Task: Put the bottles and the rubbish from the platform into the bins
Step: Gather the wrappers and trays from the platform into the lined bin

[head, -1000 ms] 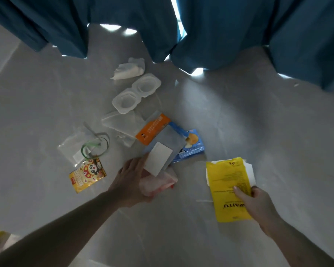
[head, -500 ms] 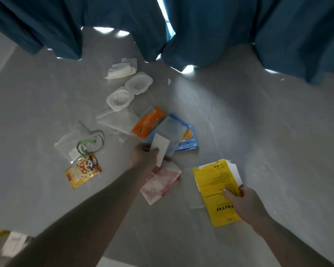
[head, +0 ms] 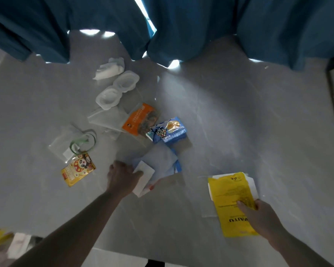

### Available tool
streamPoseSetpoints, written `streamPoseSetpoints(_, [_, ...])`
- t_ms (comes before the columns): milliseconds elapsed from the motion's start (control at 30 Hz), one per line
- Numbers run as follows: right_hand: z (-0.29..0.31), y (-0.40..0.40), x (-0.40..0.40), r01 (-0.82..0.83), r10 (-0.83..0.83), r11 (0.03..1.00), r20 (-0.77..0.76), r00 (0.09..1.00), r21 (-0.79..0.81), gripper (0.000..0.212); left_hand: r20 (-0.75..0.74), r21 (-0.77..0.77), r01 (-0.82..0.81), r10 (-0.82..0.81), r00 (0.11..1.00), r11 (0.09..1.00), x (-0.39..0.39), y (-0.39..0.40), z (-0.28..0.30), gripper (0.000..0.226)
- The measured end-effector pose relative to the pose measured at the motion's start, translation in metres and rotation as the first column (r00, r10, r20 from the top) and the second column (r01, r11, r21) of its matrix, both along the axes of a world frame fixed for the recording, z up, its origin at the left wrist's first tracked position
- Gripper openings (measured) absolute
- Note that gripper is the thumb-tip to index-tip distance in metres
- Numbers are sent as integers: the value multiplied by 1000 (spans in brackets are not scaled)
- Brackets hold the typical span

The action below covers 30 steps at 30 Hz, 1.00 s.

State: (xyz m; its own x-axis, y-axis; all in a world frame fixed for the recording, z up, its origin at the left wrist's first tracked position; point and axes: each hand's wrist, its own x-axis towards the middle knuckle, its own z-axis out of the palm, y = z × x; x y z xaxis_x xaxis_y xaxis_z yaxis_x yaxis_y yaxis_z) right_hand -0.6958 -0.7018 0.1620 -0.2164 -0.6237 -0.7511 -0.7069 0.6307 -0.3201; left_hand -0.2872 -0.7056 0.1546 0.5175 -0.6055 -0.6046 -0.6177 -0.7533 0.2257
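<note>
We look down on a grey platform [head: 229, 112] strewn with rubbish, with blue curtains [head: 201, 26] hanging along its far side. Our left hand [head: 121, 177] has its fingers curled around a loose bundle of wrappers: a white card [head: 144, 171] under the thumb, a pale bluish plastic bag [head: 162, 160] spreading out beyond it, and a red-and-white packet [head: 150, 186] showing at the lower edge. The bundle is blurred, so we cannot tell whether it is touching the platform. Our right hand [head: 258, 216] grips the near end of a yellow packet [head: 232, 201] with white card [head: 251, 182] showing behind it, thumb on top and fingers curled beneath.

The other rubbish lies apart from both hands. Just beyond the left hand's bundle sits a blue snack packet [head: 169, 132] with a cartoon face, touching an orange packet [head: 141, 120] to its left. A clear flat bag [head: 104, 118] lies beside the orange packet, and past it a white double-cup tray [head: 117, 89] and a crumpled white tissue [head: 109, 70] nearest the curtains. Further left, a clear bag with a green loop [head: 79, 145] inside it rests just above a yellow panda packet [head: 78, 169]. In the near left corner, past the platform's edge, we see blurred yellow and white shapes [head: 6, 241] that we cannot identify.
</note>
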Motion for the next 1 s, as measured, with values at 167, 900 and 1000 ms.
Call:
streamPoseSetpoints(167, [1,1,-2,-6,8,999,41,999,-53,29,62,-148,216,-209,976,965,-13,-10,-21,95])
streamPoseSetpoints(900, [257,86,-32,178,-137,965,208,968,-191,41,-172,-325,-117,63,983,939,-106,115,289,18])
streamPoseSetpoints(1000, [299,90,-35,125,-66,961,238,969,-245,42,-186,-413,-170,100,978,895,-116,131,334,15])
